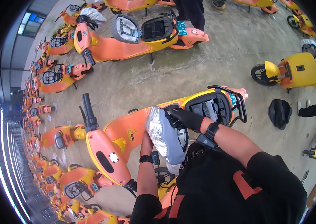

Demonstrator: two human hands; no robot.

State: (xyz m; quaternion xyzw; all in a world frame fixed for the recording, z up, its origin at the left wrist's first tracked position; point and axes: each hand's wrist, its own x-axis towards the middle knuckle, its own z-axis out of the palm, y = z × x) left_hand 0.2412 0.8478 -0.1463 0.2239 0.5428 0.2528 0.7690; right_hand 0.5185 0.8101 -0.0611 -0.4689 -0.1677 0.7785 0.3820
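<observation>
A scooter seat (173, 143) stands tipped up over the orange and yellow scooter (122, 125) before me, with a silver-grey cover (157, 130) over its padded side. My right hand (189, 118), in a black glove, has its fingers bent over the seat's upper edge, on the dark underside. My left hand (146, 142) rests against the covered side, its fingers hidden behind the cover. Right of the seat, the open storage compartment (223, 102) shows dark and grey parts inside. A black handlebar grip (87, 106) sticks out at the scooter's front left.
Across the concrete floor (128, 82), another scooter (124, 46) has its seat raised, and a person's dark-trousered legs (190, 15) are beside it. A yellow scooter (296, 71), a black bag-like item (279, 114) and another person's leg (315, 110) are at right. Rows of scooters fill the left.
</observation>
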